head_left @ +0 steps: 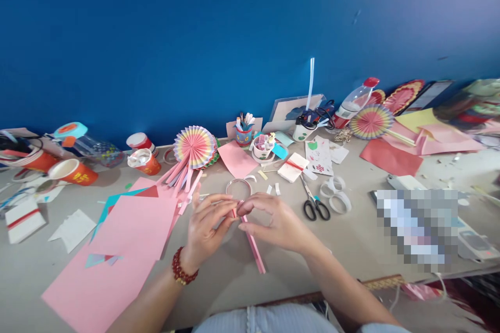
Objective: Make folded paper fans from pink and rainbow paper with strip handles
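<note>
My left hand, with a red bead bracelet on its wrist, pinches a small folded pink piece at the fingertips. My right hand curves in from the other side, its index fingertip meeting the left fingers. Between the hands a narrow pink paper strip runs down toward the table's front edge. Its upper end is partly hidden by the fingers. Just behind the fingertips lies a roll of clear tape. Pink paper sheets are spread left of my left hand.
Black-handled scissors and white tape rolls lie to the right. A pleated paper fan, paper cups and a plastic bottle stand toward the blue wall. A blurred-out device rests at the right.
</note>
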The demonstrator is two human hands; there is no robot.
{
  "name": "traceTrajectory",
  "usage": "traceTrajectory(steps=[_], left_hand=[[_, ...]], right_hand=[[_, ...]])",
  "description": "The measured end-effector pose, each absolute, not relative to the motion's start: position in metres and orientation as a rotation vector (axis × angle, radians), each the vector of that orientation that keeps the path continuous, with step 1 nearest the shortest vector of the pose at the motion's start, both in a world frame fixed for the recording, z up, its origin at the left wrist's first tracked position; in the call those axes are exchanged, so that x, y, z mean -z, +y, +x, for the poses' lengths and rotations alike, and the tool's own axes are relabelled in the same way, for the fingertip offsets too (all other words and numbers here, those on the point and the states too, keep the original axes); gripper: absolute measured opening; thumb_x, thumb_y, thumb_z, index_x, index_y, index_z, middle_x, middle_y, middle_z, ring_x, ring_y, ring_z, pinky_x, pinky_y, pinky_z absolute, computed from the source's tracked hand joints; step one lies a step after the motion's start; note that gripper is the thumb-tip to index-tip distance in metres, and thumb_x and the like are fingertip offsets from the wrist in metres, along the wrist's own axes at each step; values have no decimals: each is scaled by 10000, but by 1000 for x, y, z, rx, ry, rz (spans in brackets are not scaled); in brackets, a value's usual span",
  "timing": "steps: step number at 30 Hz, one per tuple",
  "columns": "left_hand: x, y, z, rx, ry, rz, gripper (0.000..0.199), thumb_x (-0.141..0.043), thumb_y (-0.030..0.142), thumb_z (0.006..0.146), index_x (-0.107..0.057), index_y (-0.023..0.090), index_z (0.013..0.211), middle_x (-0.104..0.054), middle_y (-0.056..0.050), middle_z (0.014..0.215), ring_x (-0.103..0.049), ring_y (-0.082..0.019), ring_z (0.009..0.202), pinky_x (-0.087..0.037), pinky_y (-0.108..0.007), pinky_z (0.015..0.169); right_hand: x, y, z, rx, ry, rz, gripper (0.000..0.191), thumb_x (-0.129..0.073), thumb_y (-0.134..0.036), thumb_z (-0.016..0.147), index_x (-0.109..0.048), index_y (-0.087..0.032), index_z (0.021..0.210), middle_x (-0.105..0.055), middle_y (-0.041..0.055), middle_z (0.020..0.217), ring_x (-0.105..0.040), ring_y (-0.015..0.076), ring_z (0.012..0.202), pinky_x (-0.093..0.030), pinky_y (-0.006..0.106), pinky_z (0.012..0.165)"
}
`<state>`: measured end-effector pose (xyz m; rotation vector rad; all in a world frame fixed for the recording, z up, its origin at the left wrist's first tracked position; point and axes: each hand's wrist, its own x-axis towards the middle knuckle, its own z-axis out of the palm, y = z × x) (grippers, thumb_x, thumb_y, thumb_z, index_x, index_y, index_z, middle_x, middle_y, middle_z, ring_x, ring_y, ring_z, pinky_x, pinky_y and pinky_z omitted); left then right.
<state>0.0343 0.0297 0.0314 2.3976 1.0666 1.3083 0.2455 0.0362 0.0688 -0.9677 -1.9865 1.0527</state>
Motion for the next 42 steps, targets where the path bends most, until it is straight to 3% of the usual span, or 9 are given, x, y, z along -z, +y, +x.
traceTrajectory(steps=[4,34,42], left_hand=[[-32,29,34,-1298,1052,2403,274,-612,160,934,-664,251,1187,-778,-40,1051,-687,-226,1074,-517,-416,969],[-32,27,36,-1278,1084,2437,243,-592,198,948,-690,265,1161,-783,-35,1013,-705,-233,1051,-516,-448,1004],[-33,27,37,-1290,1077,2444,243,-623,164,935,-678,258,1152,-786,-18,993,-703,-220,1046,-485,-432,1016]], right_hand=[[-68,37,245,-1054,-1948,-1012,79,-650,-151,882,-693,-216,870,-731,2,887,-670,155,859,-478,272,833],[-70,34,238,-1014,-1927,-1085,102,-627,-158,872,-652,-211,789,-694,-3,803,-647,151,798,-466,251,737],[-69,34,238,-1073,-1918,-1149,117,-594,-153,866,-642,-210,776,-680,-2,795,-635,141,784,-398,190,544]])
